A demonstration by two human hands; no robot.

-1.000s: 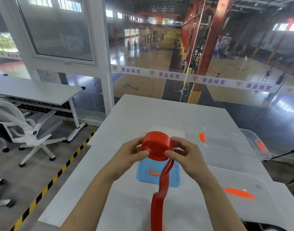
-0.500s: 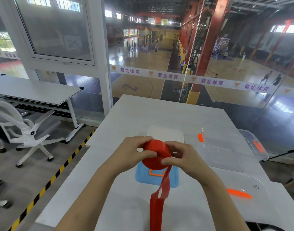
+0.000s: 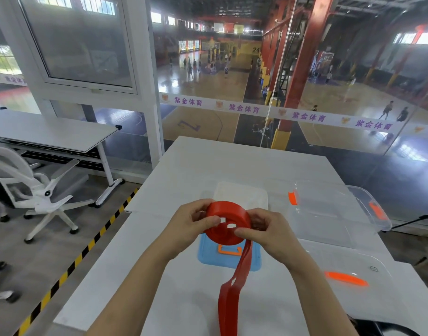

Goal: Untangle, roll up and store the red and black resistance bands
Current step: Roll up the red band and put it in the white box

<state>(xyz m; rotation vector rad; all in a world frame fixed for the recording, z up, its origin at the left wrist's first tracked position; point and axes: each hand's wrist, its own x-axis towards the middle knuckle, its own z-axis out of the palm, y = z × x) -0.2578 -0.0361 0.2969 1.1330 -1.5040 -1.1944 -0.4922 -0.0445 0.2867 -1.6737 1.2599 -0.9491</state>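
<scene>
Above the white table, both hands grip a smooth red coil

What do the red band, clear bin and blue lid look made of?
Red band: likely rubber or latex, matte; it coils tight and its loose tail hangs limp.
Clear bin: hard plastic, glossy; the table shows through its walls.
Blue lid: probably moulded plastic, smooth, opaque; rounded corners, orange handle.
</scene>
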